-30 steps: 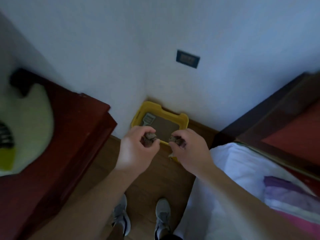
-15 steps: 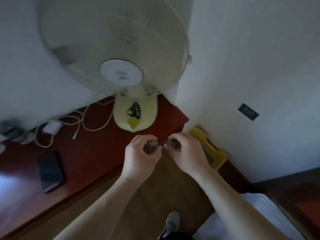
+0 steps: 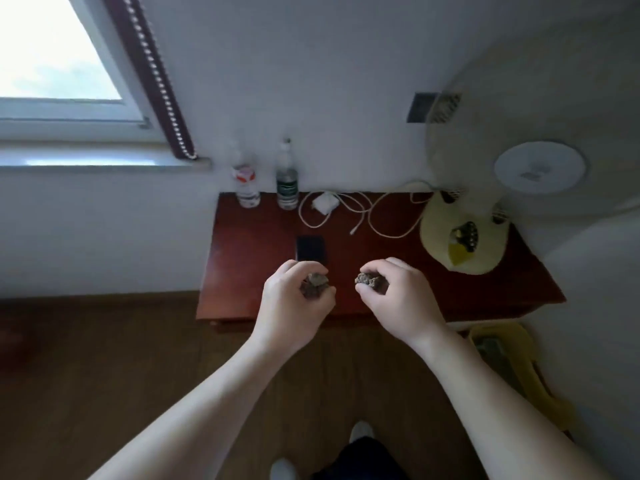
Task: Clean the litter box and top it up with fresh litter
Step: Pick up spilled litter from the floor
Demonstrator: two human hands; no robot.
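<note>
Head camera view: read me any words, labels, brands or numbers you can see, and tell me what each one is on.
No text is legible.
Left bottle, red and white label: blurred.
Right bottle, dark label: too small.
Fan hub, small grey mark: blurred.
Fan base, yellow patch and buttons: unreadable.

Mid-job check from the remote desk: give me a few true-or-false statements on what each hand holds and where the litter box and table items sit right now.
1. Each hand holds a clump: left hand, right hand. True.
2. The litter box sits on the table. False: on the floor, beside it.
3. Two bottles stand at the table's back edge. True.
4. The fan is on the floor. False: on the table.
</note>
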